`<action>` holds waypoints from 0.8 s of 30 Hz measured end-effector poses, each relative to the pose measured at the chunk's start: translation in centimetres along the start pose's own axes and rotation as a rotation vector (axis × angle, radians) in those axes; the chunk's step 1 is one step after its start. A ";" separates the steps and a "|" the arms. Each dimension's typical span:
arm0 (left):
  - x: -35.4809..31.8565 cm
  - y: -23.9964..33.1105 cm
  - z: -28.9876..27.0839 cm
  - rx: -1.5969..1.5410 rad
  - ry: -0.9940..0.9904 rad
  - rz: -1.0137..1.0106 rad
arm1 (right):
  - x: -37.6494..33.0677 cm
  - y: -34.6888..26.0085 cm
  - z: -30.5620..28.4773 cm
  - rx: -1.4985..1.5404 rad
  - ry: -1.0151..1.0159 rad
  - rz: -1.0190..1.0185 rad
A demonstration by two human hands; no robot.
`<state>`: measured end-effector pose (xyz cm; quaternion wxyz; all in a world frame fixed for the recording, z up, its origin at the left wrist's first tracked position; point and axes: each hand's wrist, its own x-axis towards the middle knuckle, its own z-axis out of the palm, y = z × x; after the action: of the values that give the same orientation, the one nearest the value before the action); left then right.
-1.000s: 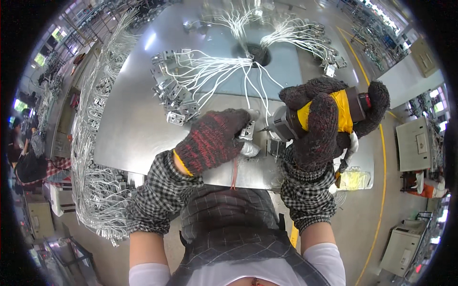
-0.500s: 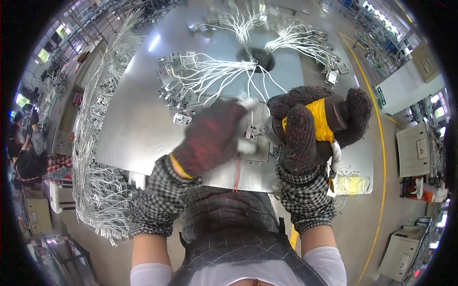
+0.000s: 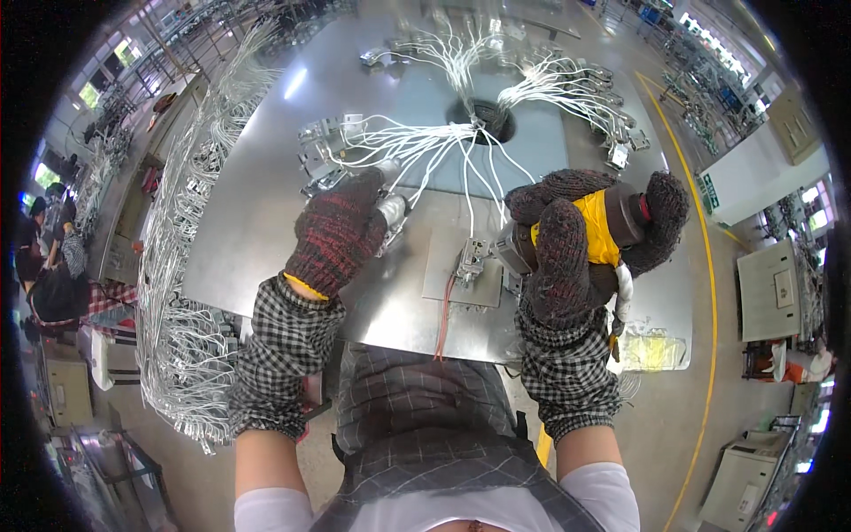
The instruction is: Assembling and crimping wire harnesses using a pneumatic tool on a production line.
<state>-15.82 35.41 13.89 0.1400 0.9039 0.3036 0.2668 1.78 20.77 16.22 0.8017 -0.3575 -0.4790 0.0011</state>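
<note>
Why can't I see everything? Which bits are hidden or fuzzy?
All in the head view:
- what the left hand touches: the hand itself hides it
- much of the yellow-taped tool: the right hand covers it
- the hole's inside: dark, with white wires across it
- the white sleeves: cut off by the lower edge

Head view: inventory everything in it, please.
Table: one, silver, centre.
Sheet: one, bluish, far centre.
Wire bundles: three, white, over sheet.
Plate: one, grey, near centre.
Connectors: many, silver, bundle ends and plate.
Thin wires: uncounted, red, beside plate.
Tool: one, dark and yellow, right.
Wire pile: one, white, left.
Floor lines: at least two, yellow, rightward.
Cabinets: several, beige, both sides.
People: at least one, dark clothes, far left.
Left hand: one, reddish glove, at left bundle.
Right hand: one, dark glove, gripping tool.
</note>
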 end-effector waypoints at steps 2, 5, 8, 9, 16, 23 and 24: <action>0.3 0.2 -0.4 0.044 0.039 0.026 | -0.2 -0.1 0.0 0.027 0.009 0.009; 0.7 0.5 -0.7 -0.303 0.045 -0.066 | -0.4 0.0 0.0 0.129 0.059 0.090; 0.6 1.1 -0.3 -0.744 -0.159 -0.106 | -0.4 -0.1 0.0 0.102 0.056 0.071; 0.4 1.4 0.0 -0.638 -0.164 0.039 | -0.3 -0.2 0.0 -0.027 0.047 0.039; -1.1 2.7 0.5 -0.333 -0.391 0.105 | -0.2 -0.5 0.4 0.002 0.069 0.024; -0.1 6.2 2.0 -0.439 -0.338 0.107 | 2.3 -0.6 -0.6 0.002 0.036 -0.008; 0.0 6.4 2.2 -0.525 -0.322 0.148 | 2.6 -0.6 -0.8 0.028 0.069 -0.051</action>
<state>-11.57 30.24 14.75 0.3948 0.8873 0.1315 0.1989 3.60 20.78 18.37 0.8226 -0.3337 -0.4597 -0.0247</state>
